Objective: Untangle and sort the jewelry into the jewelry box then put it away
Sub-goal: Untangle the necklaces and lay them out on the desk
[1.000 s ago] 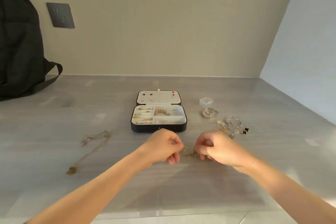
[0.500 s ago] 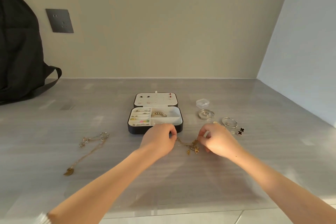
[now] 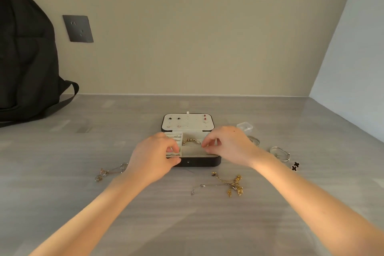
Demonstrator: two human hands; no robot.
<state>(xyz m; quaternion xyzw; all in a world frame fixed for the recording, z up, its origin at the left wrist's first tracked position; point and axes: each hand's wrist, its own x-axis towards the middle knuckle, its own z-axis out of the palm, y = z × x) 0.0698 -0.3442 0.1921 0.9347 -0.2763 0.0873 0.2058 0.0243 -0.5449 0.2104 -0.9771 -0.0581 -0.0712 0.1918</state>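
Gaping at frame centre, black rectangular cream-lined jewelry box (image 3: pixel 199 161); left hand (image 3: pixel 154 157) and right hand (image 3: pixel 227 146) curl fingers above it, any pinched item unclear.

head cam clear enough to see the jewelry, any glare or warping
Head view: soft light, no hard glare on the table; wide-angle stretch toward the edges; gold charm chain is sharp; whether the left hand and right hand pinch anything over the jewelry box is too fine to tell.

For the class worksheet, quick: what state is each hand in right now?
Left hand: fingers curled over the jewelry box; any hold cannot be told.
Right hand: fingertips pinched together over the box; what, if anything, cannot be told.
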